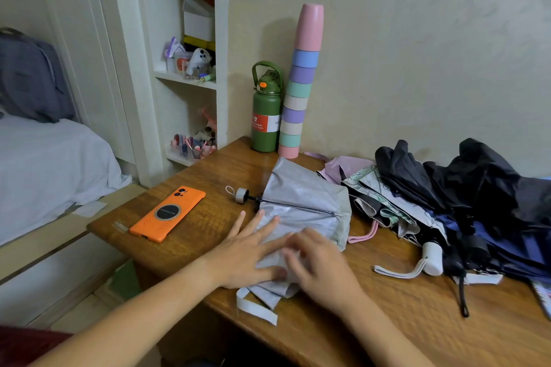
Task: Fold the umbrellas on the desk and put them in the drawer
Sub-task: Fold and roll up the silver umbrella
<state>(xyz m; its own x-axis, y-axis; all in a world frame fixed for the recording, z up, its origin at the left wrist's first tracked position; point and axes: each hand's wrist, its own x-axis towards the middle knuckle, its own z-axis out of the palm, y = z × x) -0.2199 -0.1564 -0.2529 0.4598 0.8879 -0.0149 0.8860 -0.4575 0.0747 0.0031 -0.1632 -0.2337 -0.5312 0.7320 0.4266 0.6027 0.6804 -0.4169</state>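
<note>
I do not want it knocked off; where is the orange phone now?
In the head view the orange phone lies flat on the left part of the desk, near its left edge, to the left of the grey umbrella and apart from it.

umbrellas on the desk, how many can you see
At least 4. The grey umbrella lies under both hands; right of it, piled together: a pink one, a floral-print one and a dark one. The pile may hide more.
</note>
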